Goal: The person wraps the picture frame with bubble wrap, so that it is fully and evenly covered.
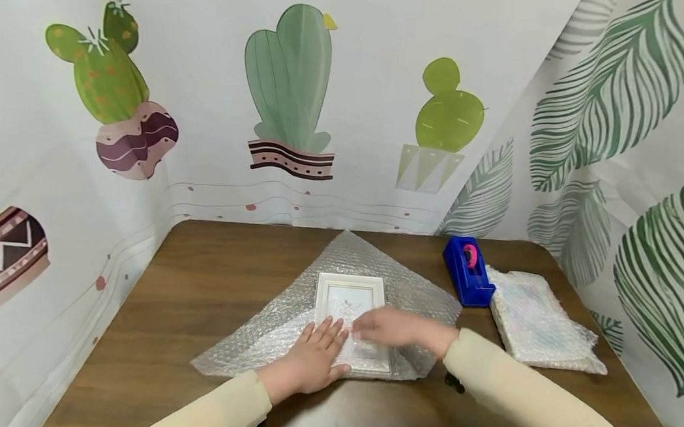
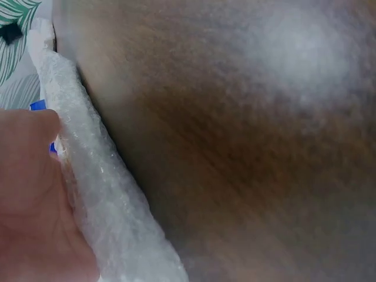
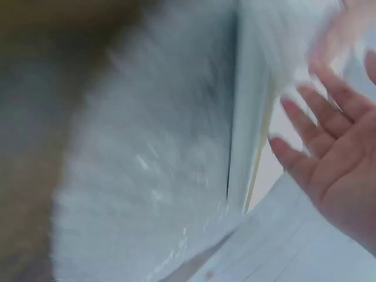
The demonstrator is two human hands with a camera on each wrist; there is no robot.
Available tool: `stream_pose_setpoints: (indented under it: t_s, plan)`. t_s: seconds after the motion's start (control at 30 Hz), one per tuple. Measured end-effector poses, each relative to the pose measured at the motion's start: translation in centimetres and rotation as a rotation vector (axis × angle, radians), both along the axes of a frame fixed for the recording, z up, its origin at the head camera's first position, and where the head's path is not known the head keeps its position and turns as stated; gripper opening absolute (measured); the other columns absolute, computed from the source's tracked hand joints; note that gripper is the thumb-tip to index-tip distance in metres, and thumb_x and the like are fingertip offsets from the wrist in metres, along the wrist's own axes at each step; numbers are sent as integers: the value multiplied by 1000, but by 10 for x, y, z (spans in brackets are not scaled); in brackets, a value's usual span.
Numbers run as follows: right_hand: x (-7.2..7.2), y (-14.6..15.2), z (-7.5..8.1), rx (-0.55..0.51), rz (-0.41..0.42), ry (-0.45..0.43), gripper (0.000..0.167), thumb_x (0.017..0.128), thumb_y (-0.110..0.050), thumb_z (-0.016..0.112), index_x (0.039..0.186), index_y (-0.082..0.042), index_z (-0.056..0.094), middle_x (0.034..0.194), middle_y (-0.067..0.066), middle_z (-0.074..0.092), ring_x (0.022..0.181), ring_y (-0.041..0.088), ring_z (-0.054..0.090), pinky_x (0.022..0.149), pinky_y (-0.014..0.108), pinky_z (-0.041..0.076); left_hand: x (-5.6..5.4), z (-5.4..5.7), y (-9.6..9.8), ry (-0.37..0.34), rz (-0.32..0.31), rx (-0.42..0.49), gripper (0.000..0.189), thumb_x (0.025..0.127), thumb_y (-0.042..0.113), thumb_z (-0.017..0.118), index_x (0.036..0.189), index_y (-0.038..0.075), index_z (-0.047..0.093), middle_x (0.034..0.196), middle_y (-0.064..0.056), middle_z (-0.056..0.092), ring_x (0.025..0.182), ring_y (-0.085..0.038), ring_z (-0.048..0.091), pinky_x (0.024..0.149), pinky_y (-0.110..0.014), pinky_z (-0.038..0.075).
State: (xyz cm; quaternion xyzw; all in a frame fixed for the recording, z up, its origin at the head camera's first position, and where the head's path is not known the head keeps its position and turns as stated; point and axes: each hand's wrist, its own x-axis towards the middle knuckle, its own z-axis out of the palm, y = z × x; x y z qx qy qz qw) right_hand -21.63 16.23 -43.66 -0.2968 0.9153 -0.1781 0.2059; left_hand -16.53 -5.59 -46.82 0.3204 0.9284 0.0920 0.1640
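**Hand Positions at the Picture Frame**

Head view: The white picture frame (image 1: pixel 359 297) is lying face up on a sheet of bubble wrap (image 1: pixel 407 280), which is extending beyond the frame at both sides and the far edge. The brown table (image 1: pixel 216 273) is supporting both. The left hand (image 1: pixel 312 361) is resting flat at the frame's lower left, fingers straight and spread. The right hand (image 1: pixel 387 327) is lying over the frame's right half, slightly blurred, fingertips pointing toward the left hand. The two hands are lying just beside each other. To the right of the frame, a blue tape dispenser (image 1: pixel 469 277) is standing, holding a pink core; farther right, a wrapped package (image 1: pixel 533 319) is lying just beside the dispenser.

Left-wrist view: Part of the left hand is showing against the bubble wrap at the frame; its fingertips are falling outside this view.

Right-wrist view: The right hand is showing its palm, fingers apart and extended beside the frame's edge. Whether the fingertips are touching the frame is not clear.
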Motion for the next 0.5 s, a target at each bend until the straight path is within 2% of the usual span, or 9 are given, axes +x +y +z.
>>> stream_pose_setpoints:
  t_s: [0.07,0.13,0.2,0.27,0.4,0.5]
  plan:
    - [-25,3,3,-80,-142,-21,45,107,-29,51,140,0,60,148,23,57,140,44,52,119,59,39,0,-1,1,8,2,5,71,105,51,46,160,9,33,172,-12,24,160,-33,20,131,-56,18]
    - [-52,8,1,-139,-266,28,47,108,-27,49,144,2,54,154,26,49,146,46,44,122,62,33,0,-2,2,11,8,12,70,105,51,46,161,11,33,172,-11,24,161,-33,20,131,-55,18]
    - [-77,13,-7,-144,-353,72,53,109,-28,45,152,3,43,163,27,35,153,47,31,125,63,25,0,-2,2,11,12,13,70,105,51,46,161,12,33,172,-11,24,160,-33,21,131,-56,18]
    - [-97,17,-19,-117,-425,61,59,111,-32,39,159,1,31,169,25,21,158,46,18,127,66,18,1,-2,1,13,16,5,70,105,52,46,161,12,33,172,-10,24,160,-32,21,131,-55,18]
    - [-118,22,-40,2,-541,-27,69,112,-47,26,165,-6,11,174,21,-2,161,44,-2,126,70,9,2,1,1,25,10,-7,69,104,52,47,160,13,36,171,-10,27,160,-32,24,130,-56,21]
    - [-122,23,-47,51,-570,-62,72,111,-52,26,165,-5,13,173,23,-2,160,45,-1,125,72,9,3,2,0,42,7,-10,69,104,52,47,160,13,37,170,-10,29,159,-32,25,129,-56,22]
